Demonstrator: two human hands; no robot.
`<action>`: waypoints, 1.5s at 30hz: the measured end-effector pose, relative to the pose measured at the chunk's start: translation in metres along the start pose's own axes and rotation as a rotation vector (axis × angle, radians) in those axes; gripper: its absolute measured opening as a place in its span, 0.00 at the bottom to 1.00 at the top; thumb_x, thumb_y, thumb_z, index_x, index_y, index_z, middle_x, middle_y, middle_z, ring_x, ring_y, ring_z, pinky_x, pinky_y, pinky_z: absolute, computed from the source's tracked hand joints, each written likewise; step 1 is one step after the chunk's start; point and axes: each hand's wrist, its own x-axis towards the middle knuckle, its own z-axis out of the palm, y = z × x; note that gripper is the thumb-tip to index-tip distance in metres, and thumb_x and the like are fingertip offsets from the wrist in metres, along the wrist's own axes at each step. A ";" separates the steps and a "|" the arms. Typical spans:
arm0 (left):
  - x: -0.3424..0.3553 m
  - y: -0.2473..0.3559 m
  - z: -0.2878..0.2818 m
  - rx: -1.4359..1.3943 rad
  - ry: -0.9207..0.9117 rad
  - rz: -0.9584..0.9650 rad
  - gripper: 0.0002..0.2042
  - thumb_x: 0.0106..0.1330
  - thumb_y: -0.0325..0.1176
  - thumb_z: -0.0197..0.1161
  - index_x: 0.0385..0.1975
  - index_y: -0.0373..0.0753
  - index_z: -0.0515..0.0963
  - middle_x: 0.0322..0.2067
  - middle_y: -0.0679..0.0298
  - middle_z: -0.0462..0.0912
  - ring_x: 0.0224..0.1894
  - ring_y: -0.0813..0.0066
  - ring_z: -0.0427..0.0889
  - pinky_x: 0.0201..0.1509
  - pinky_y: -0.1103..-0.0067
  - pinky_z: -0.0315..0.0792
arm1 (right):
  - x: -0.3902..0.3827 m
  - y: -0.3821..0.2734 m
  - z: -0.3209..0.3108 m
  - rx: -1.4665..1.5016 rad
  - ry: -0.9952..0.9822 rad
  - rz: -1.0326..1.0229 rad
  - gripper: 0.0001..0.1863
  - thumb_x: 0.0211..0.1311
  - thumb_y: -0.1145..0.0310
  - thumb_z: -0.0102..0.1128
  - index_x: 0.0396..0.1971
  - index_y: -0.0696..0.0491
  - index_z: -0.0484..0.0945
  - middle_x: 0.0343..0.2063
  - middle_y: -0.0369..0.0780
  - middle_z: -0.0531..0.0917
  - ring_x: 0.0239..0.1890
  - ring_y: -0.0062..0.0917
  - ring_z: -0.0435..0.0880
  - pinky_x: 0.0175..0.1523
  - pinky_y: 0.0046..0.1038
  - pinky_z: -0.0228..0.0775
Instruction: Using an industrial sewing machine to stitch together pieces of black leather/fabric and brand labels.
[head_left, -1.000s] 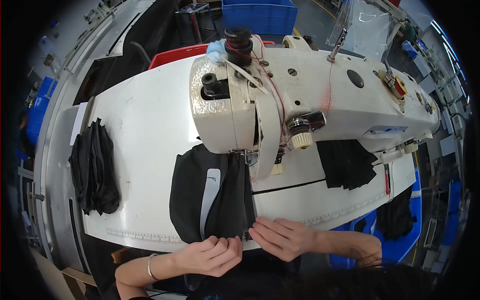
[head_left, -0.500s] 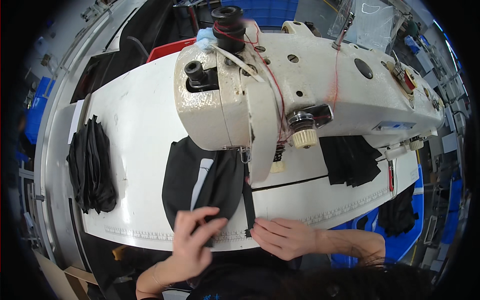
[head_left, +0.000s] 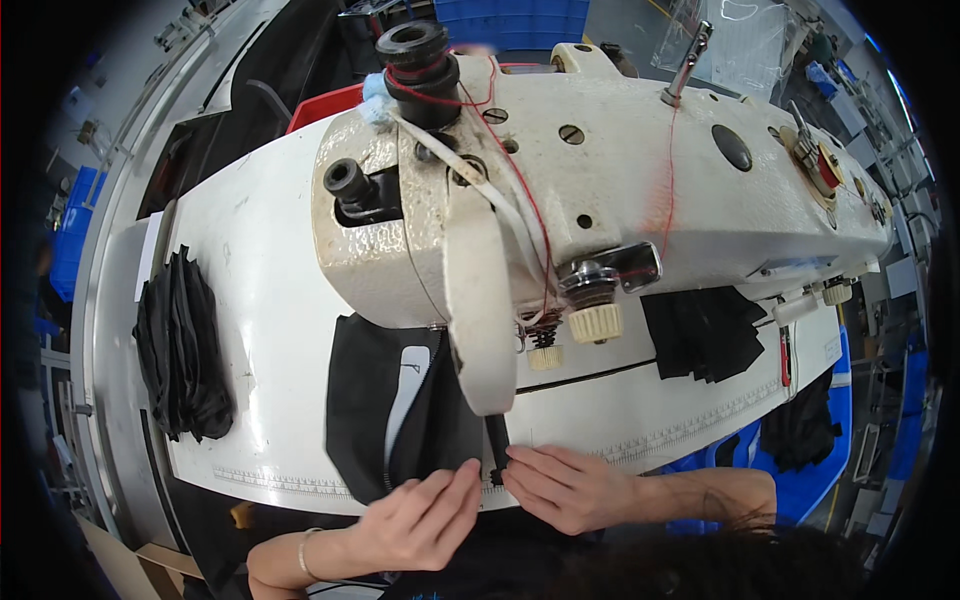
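A black fabric piece (head_left: 365, 400) lies under the head of a white sewing machine (head_left: 640, 170). Down its middle runs a slit with a toothed, zipper-like edge, and white shows through. My left hand (head_left: 425, 515) is closed at the fabric's near right corner, thumb and fingertips together. Just right of the fabric, a narrow black strip (head_left: 497, 435) runs from beneath the machine toward me. The fingers of my right hand (head_left: 570, 490) are closed at the strip's near end, beside my left fingertips. The needle area is hidden behind the machine's white front arm.
A pile of folded black fabric (head_left: 183, 345) lies at the table's left. More black pieces (head_left: 705, 332) sit under the machine arm at right, near a small red-handled tool (head_left: 785, 357). A blue bin (head_left: 840, 400) with black fabric stands right of the table. A printed ruler (head_left: 690, 427) follows the front edge.
My left hand has come down and right from over the fabric, its spread fingers now closed by the corner. The right hand stays at the strip. The head view has shifted slightly.
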 end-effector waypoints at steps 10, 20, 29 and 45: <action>-0.003 0.023 0.033 -0.108 -0.051 -0.044 0.10 0.54 0.25 0.60 0.34 0.28 0.81 0.42 0.51 0.82 0.32 0.74 0.78 0.33 0.86 0.72 | -0.003 0.002 0.001 -0.002 0.021 -0.016 0.13 0.50 0.72 0.59 0.36 0.62 0.80 0.41 0.44 0.80 0.50 0.35 0.81 0.53 0.31 0.74; -0.002 0.023 0.035 -0.133 -0.044 -0.066 0.11 0.53 0.26 0.60 0.35 0.28 0.81 0.42 0.51 0.81 0.32 0.74 0.78 0.33 0.86 0.71 | -0.004 0.002 0.001 0.009 -0.001 -0.020 0.15 0.47 0.72 0.59 0.36 0.63 0.80 0.41 0.44 0.80 0.50 0.34 0.80 0.54 0.32 0.74; -0.003 -0.003 0.046 -0.329 -0.156 -0.071 0.14 0.42 0.27 0.59 0.32 0.29 0.77 0.36 0.56 0.75 0.36 0.66 0.77 0.34 0.80 0.74 | 0.010 0.025 -0.004 0.004 -0.055 -0.021 0.19 0.46 0.68 0.56 0.39 0.62 0.79 0.46 0.45 0.79 0.55 0.39 0.76 0.65 0.40 0.65; 0.014 -0.087 0.063 -0.659 -0.117 -0.516 0.20 0.52 0.29 0.64 0.47 0.33 0.77 0.49 0.49 0.77 0.49 0.49 0.79 0.54 0.60 0.72 | -0.017 0.083 0.092 0.208 -0.100 0.088 0.09 0.61 0.73 0.50 0.34 0.62 0.77 0.27 0.39 0.80 0.25 0.27 0.83 0.23 0.27 0.76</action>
